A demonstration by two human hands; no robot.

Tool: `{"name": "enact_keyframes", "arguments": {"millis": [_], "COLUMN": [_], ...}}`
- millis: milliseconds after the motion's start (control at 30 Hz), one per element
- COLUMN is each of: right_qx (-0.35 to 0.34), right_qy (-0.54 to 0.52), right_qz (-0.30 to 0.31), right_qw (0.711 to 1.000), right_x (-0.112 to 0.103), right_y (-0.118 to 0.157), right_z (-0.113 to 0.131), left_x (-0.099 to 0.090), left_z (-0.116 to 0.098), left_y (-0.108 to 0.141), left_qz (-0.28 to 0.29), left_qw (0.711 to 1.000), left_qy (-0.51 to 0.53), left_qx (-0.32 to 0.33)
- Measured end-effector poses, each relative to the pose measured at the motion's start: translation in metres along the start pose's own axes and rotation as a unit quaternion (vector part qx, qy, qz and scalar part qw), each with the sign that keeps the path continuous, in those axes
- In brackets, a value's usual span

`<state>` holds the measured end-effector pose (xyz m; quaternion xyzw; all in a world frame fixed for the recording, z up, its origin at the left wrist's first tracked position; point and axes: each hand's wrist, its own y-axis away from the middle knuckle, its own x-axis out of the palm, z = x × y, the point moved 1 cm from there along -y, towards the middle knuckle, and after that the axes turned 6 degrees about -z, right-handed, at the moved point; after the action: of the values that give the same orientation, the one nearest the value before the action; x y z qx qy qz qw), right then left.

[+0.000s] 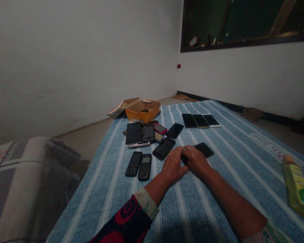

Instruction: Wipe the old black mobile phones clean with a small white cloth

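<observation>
My left hand (172, 165) lies low over the cloth with its fingers stretched forward, their tips meeting my right hand. My right hand (195, 161) bends its fingers down over a dark smartphone (204, 150), which sticks out behind it on the right. Part of that phone is hidden under the hand. Just beyond my left fingers lies a black smartphone (164, 148), with another smartphone (175, 131) farther back. Two black keypad phones, one (134, 164) beside the other (145, 167), lie left of my left hand.
A pile of phones (134, 133) lies in front of an open orange cardboard box (143, 116). Three smartphones (201, 120) form a row at the back right. A bottle of yellow liquid (299, 189) lies at the right on the blue striped cloth (111, 189).
</observation>
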<state>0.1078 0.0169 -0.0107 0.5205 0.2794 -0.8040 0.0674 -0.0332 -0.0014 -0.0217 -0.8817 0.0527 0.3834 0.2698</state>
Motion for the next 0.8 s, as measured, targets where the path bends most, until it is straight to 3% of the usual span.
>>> {"name": "enact_keyframes", "arguments": {"millis": [100, 300, 800], "right_qx": [-0.048, -0.034, -0.067], "right_qy": [-0.055, -0.062, -0.03], "right_qz": [-0.006, -0.003, 0.11], "right_qw": [0.997, 0.997, 0.991], "right_x": [0.004, 0.001, -0.02], "right_y": [-0.002, -0.007, 0.012], "right_z": [0.01, 0.009, 0.011], "left_x": [0.001, 0.0, 0.0], "left_z": [0.001, 0.001, -0.002], "left_y": [-0.001, -0.002, 0.001], "left_qz": [-0.017, -0.01, 0.031], "left_qw": [1.0, 1.0, 0.999], "left_qy": [0.004, -0.007, -0.025], "left_qx": [0.011, -0.004, -0.015]}}
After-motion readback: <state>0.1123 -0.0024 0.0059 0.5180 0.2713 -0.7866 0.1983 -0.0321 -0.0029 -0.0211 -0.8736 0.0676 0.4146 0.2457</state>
